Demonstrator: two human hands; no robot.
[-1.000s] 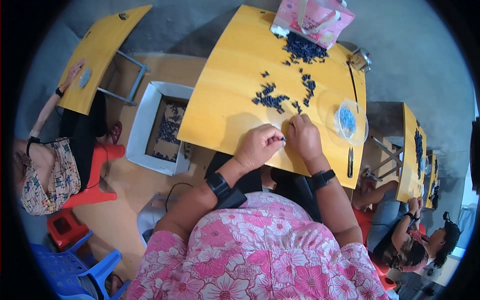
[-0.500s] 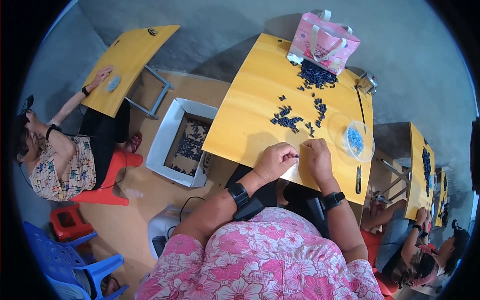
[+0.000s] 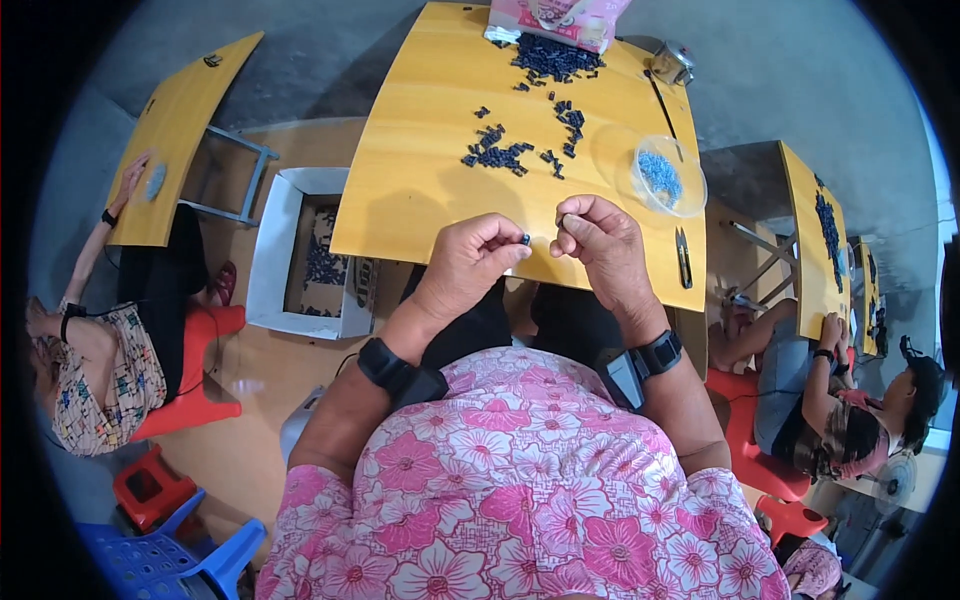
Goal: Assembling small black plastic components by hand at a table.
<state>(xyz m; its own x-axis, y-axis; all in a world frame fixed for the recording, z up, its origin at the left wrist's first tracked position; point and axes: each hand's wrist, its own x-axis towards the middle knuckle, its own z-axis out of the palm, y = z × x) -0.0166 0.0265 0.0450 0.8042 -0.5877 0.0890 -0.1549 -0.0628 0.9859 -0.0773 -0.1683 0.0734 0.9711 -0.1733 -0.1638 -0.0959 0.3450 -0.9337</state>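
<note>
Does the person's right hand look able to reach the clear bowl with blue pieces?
Probably yes: the bowl stands on the table close to the right hand, ahead and rightward, and nothing seems to block the way.

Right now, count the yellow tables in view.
4: the middle table, the left table, the right table, and the far right table, just past that one and partly hidden by it. More may be hidden behind.

It was apparently a small assembly workshop: co-workers [image 3: 112, 385] sat at separate yellow desks [image 3: 400, 190], small dark parts [image 3: 555, 60] lay heaped in bulk, and a carton [image 3: 274, 250] held more.
</note>
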